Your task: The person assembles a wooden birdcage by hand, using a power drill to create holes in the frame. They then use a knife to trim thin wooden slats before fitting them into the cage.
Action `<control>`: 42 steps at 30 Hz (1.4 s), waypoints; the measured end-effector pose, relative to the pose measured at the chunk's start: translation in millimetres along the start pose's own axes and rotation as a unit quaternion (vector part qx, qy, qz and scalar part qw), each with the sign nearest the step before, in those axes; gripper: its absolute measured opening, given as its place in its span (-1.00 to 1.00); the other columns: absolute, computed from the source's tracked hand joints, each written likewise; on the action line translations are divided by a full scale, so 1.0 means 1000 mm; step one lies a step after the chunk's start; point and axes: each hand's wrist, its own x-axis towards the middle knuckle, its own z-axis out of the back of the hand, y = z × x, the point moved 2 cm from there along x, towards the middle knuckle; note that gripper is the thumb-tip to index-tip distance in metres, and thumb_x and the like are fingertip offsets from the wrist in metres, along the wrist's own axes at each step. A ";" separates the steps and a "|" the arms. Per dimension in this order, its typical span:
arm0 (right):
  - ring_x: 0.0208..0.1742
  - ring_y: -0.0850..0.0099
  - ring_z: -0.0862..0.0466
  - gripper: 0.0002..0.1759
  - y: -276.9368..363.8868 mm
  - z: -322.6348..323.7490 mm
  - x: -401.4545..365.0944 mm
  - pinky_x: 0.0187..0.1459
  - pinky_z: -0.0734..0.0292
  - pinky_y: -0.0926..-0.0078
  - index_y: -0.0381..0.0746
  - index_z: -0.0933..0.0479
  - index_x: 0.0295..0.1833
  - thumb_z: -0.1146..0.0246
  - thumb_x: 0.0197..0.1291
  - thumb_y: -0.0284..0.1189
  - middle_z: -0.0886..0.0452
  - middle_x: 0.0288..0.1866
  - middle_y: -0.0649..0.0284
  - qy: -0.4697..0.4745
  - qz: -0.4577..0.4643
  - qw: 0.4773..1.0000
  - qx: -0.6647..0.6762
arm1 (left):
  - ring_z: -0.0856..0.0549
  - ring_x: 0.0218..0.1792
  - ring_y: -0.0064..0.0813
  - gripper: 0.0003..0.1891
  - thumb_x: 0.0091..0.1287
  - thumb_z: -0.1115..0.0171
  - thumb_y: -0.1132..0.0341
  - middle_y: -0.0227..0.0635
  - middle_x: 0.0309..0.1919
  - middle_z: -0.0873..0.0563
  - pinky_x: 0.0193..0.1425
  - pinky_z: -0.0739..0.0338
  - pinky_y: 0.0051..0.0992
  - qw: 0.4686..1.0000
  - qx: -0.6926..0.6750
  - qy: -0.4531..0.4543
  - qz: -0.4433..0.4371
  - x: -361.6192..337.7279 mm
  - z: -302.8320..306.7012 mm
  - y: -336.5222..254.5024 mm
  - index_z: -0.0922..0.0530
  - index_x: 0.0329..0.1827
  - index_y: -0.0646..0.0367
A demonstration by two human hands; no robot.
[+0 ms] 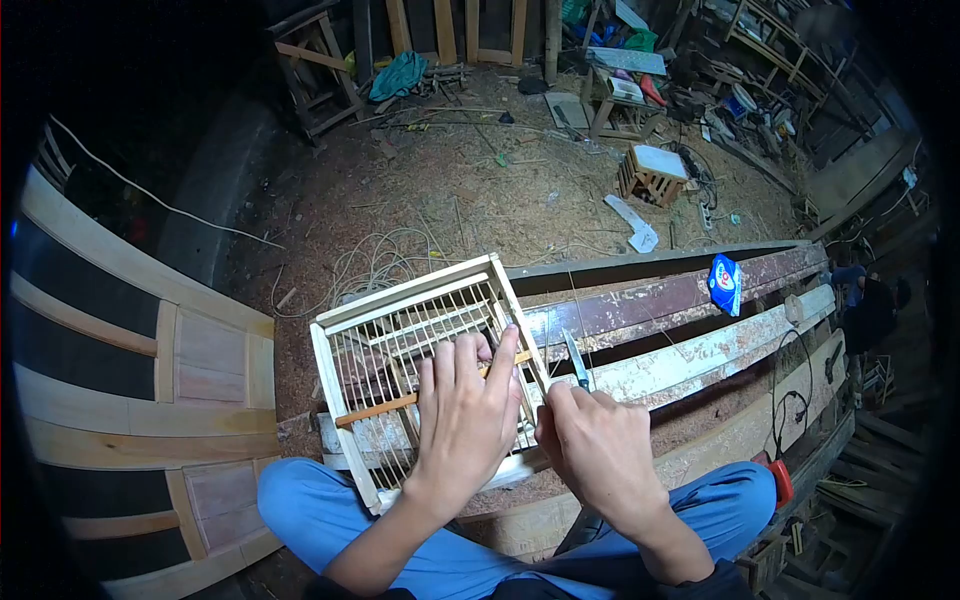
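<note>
A small wooden cage (pixel 328 372) with thin bars lies tilted across the planks in front of me. My left hand (pixel 462 415) is on top of it, fingers bent over the bars and a brown cross slat (pixel 375 410), index finger reaching to the right-hand frame. Beside that frame, my right hand (pixel 600 440) is closed around the handle of a knife (pixel 575 358). Its blade points up and away from me, just right of the cage. Most of the handle is hidden by my fingers.
Long painted beams (pixel 640 310) run to the right, with a blue packet (pixel 725 285) on them. Wooden panels (pixel 220 360) stand at the left. Coiled cord (pixel 385 262) lies on the shaving-covered floor; a slatted crate (pixel 652 175) stands farther back.
</note>
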 end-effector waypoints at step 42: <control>-0.51 0.22 -0.72 -0.88 -0.007 -0.019 -0.001 -0.48 -0.54 0.20 -0.16 -0.43 -0.09 -0.26 0.46 -0.44 -0.59 -0.27 0.24 -0.006 0.003 0.998 0.055 | -0.51 0.09 -0.11 -0.47 0.57 -0.23 0.25 -0.13 0.68 -0.41 0.32 -0.43 -0.16 0.990 0.105 0.080 -0.039 0.008 -0.005 -0.001 -0.52 0.52 0.33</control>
